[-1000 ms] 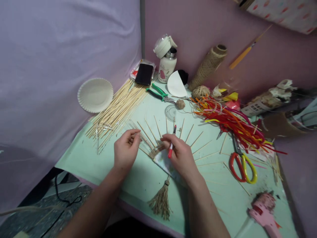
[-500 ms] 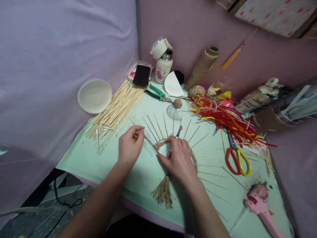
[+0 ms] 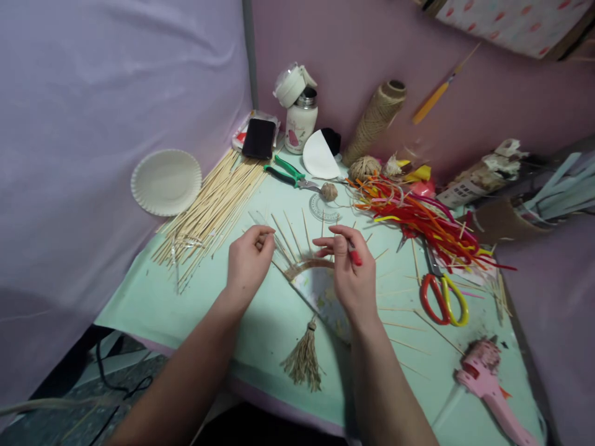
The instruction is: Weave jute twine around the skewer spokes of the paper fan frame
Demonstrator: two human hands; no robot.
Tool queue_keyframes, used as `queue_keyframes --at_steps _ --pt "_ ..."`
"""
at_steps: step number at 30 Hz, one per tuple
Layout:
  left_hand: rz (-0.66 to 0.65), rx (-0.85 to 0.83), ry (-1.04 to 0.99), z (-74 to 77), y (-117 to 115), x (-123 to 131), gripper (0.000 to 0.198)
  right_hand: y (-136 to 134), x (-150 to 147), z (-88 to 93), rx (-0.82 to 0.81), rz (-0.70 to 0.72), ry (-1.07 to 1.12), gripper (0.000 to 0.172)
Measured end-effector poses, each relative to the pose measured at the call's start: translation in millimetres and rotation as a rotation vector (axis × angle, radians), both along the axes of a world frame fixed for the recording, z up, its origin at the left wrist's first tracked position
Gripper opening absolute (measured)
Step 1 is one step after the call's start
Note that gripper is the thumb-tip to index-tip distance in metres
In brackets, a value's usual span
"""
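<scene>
My left hand (image 3: pixel 248 263) is curled, its fingertips pinched on a clear ruler (image 3: pixel 264 230) that lies across thin wooden sticks. My right hand (image 3: pixel 352 272) holds a red pen (image 3: pixel 354 255) between thumb and fingers, just above a paper disc (image 3: pixel 320 291) edged with jute cord. Wooden skewers (image 3: pixel 297 232) fan out from the disc like rays. A jute tassel (image 3: pixel 303 359) hangs from the disc toward the table's near edge.
A bundle of skewers (image 3: pixel 209 207) and a paper plate (image 3: pixel 166 182) lie at left. Green pliers (image 3: pixel 288 173), a protractor (image 3: pixel 323 209), twine cone (image 3: pixel 374 118), phone (image 3: pixel 258 138) and flask (image 3: pixel 300 114) stand behind. Coloured strips (image 3: pixel 418 220), scissors (image 3: pixel 439 294) and a pink glue gun (image 3: pixel 488 384) are at right.
My right hand lifted off the disc and turned the pen so it points right. My left hand shifted slightly up along the ruler. The view drifted right.
</scene>
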State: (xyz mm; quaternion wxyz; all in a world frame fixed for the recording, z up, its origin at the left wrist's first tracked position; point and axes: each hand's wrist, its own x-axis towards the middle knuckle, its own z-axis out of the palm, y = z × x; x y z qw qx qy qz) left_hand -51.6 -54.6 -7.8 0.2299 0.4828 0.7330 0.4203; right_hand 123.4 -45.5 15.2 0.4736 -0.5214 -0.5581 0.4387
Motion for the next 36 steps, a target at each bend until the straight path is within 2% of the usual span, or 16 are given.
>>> queue_keyframes --at_steps 3,8,16,25,36 --pt "-0.006 -0.014 -0.012 -1.3 -0.9 0.5 0.021 6.0 -3.0 -13.0 -0.044 -0.004 0.034 0.037" --pt "-0.018 -0.032 0.020 -2.2 0.3 2.5 0.021 5.8 -0.2 -27.3 -0.034 -0.014 0.000 0.035" --pt "-0.021 -0.080 0.063 -5.0 0.2 3.4 0.022 4.6 0.1 -29.1 -0.040 0.019 0.070 0.031" --pt "-0.059 -0.147 0.095 -10.5 0.3 2.0 0.023 1.3 -4.1 -24.7 -0.036 0.090 -0.001 0.021" --pt "-0.040 -0.114 0.030 -8.4 3.3 5.9 0.023 3.0 -5.6 -34.3 -0.024 0.076 -0.008 0.024"
